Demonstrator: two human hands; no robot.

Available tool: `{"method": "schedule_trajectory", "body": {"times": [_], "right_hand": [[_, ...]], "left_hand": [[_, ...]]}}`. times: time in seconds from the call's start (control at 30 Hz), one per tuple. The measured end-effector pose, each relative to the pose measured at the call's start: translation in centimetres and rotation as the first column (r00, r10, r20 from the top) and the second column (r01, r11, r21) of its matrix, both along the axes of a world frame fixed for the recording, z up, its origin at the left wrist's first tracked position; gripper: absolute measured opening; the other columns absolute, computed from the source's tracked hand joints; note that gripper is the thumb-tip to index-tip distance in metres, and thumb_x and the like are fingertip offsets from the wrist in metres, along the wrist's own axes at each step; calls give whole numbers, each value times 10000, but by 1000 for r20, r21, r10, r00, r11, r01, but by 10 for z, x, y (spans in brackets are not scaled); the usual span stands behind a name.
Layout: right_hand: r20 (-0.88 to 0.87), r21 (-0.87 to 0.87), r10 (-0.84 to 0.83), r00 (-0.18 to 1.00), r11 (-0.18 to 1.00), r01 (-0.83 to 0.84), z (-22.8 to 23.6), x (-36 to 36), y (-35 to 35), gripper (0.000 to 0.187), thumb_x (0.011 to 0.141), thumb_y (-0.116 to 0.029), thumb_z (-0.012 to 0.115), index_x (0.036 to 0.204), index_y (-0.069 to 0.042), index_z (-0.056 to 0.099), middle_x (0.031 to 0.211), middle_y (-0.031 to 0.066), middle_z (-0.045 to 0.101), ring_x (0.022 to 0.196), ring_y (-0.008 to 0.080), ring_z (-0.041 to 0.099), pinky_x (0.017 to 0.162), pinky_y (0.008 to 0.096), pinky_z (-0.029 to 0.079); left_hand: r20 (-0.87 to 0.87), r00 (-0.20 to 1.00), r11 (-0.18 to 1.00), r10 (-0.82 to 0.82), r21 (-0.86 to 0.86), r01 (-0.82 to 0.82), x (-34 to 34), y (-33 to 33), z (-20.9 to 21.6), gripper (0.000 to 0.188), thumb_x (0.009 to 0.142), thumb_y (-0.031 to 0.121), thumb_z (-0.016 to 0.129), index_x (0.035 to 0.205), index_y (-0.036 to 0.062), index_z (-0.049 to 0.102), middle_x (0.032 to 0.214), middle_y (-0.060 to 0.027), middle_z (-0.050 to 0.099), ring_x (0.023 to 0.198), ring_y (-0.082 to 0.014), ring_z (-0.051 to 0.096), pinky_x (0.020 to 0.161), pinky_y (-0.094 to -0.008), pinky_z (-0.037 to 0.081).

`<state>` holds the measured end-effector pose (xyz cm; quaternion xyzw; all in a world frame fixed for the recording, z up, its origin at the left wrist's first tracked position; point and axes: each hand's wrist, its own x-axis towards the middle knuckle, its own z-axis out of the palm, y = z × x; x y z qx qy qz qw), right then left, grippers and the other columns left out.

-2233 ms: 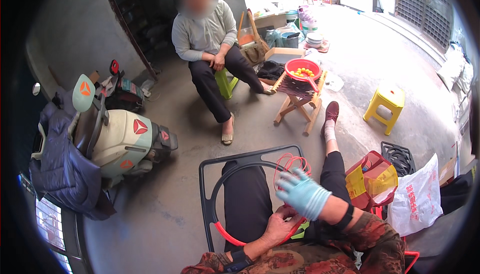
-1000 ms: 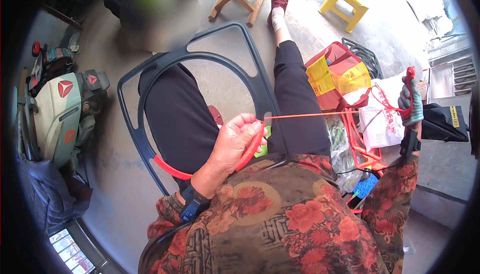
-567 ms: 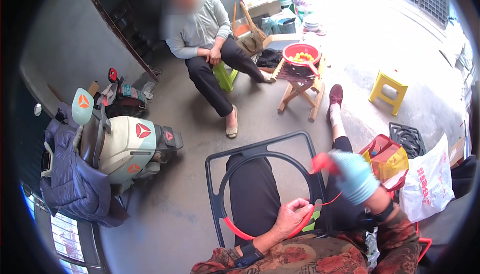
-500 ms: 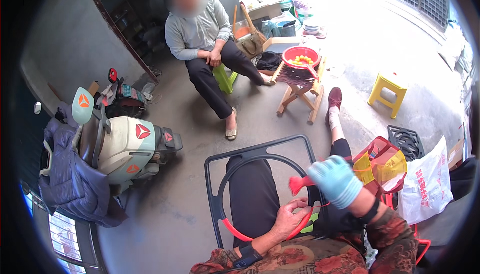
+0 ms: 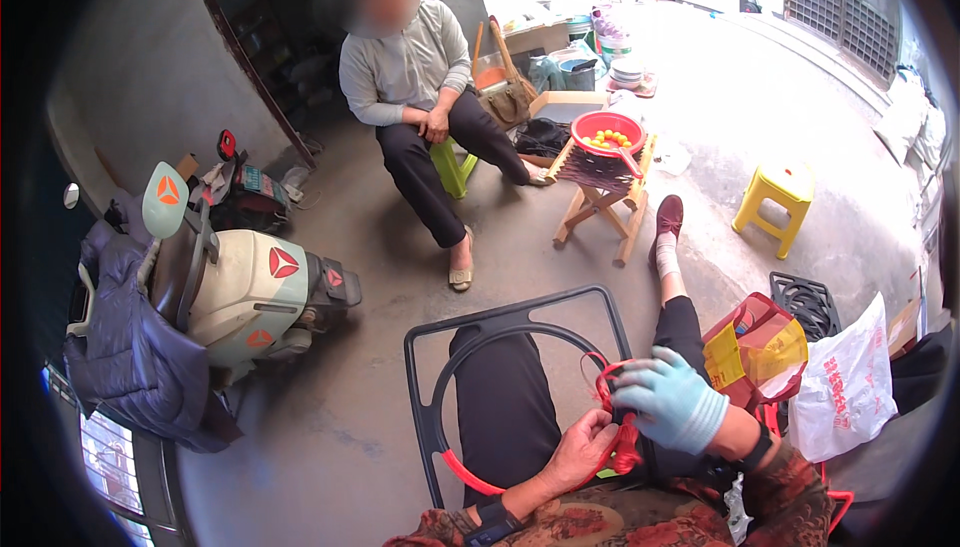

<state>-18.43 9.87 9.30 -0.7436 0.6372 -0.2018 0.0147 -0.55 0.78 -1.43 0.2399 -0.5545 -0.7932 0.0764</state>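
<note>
A black plastic frame (image 5: 510,305), square outside with a round ring inside, lies across my lap. Red cord (image 5: 468,477) covers the lower part of the ring. My bare left hand (image 5: 580,450) is closed at the ring's lower right, pinching the cord there. My right hand (image 5: 680,402), in a light blue knit glove, is closed around a loop of red cord at the ring's right side; its fingertips are partly hidden. A bunched hank of red cord (image 5: 627,450) hangs between the two hands.
A seated person (image 5: 410,77) faces me on a green stool (image 5: 455,169). A folding stool (image 5: 600,202) holds a red colander (image 5: 607,127) of yellow balls. To the right are a yellow stool (image 5: 775,202), red bag (image 5: 755,347), white bag (image 5: 845,377) and stacked black frames (image 5: 805,305). A scooter (image 5: 265,277) stands left.
My right hand has drawn slightly down and toward the ring. The red hank, earlier sticking out left of the glove, now hangs below it, with a cord loop by the ring.
</note>
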Motion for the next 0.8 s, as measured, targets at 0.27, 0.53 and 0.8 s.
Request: {"method": "schedule_trajectory", "body": {"times": [0.27, 0.53, 0.8], "right_hand": [[-200, -155, -40, 979, 988, 9, -24, 35, 36, 289, 677, -278, 705, 941, -177, 647, 1163, 57, 624, 1185, 249, 554, 1078, 545, 292], [893, 151, -109, -438, 986, 64, -17, 18, 91, 367, 840, -265, 701, 1098, -24, 601, 1015, 93, 691, 958, 294, 681, 986, 530, 465], [774, -124, 307, -555, 931, 342, -44, -120, 239, 386, 1032, -389, 441, 1256, -75, 449, 689, -2, 497, 453, 83, 470, 388, 264, 410]], "left_hand": [[-87, 996, 925, -25, 376, 56, 1, -12, 13, 139, 1018, 162, 516, 1097, 49, 530, 982, -27, 612, 844, -88, 624, 750, -231, 532], [80, 991, 885, -110, 461, 61, 7, -8, 9, 166, 997, 212, 560, 1059, 59, 565, 932, -61, 658, 781, -113, 661, 627, -239, 578], [22, 994, 870, -103, 487, 79, 7, -7, -1, 239, 1007, 216, 541, 1114, 3, 556, 980, -125, 677, 758, -155, 683, 641, -261, 592]]}}
